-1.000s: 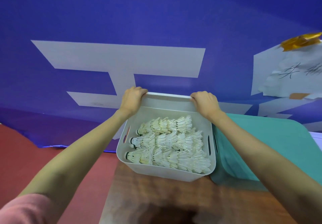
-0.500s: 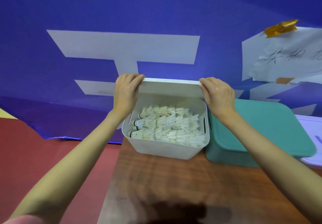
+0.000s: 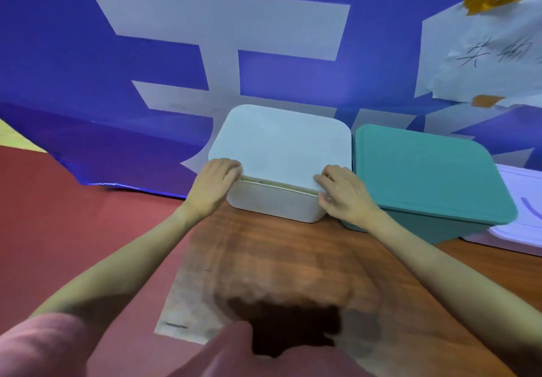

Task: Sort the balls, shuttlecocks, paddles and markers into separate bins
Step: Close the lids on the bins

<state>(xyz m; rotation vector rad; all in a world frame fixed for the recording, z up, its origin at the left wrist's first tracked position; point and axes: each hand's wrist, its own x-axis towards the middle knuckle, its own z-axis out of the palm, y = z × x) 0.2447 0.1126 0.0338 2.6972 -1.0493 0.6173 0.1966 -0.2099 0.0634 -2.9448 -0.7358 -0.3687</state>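
Observation:
A white bin (image 3: 272,203) stands at the far left end of the wooden table, and a white lid (image 3: 281,145) lies over its top. The shuttlecocks inside are hidden under the lid. A thin gap shows along the lid's near edge. My left hand (image 3: 215,184) holds the lid's near left corner, fingers curled over the edge. My right hand (image 3: 341,193) pinches the near right corner, fingers on top and thumb below.
A teal bin with its lid on (image 3: 425,174) touches the white bin's right side. A pale lilac-white lidded bin (image 3: 516,230) sits further right. A blue banner (image 3: 88,68) with taped paper hangs behind. The wooden table (image 3: 278,265) ends at left over red floor (image 3: 73,224).
The lid was held upright at the bin's far rim with the shuttlecocks showing. It has come down flat over the bin, and both hands have moved to its near corners.

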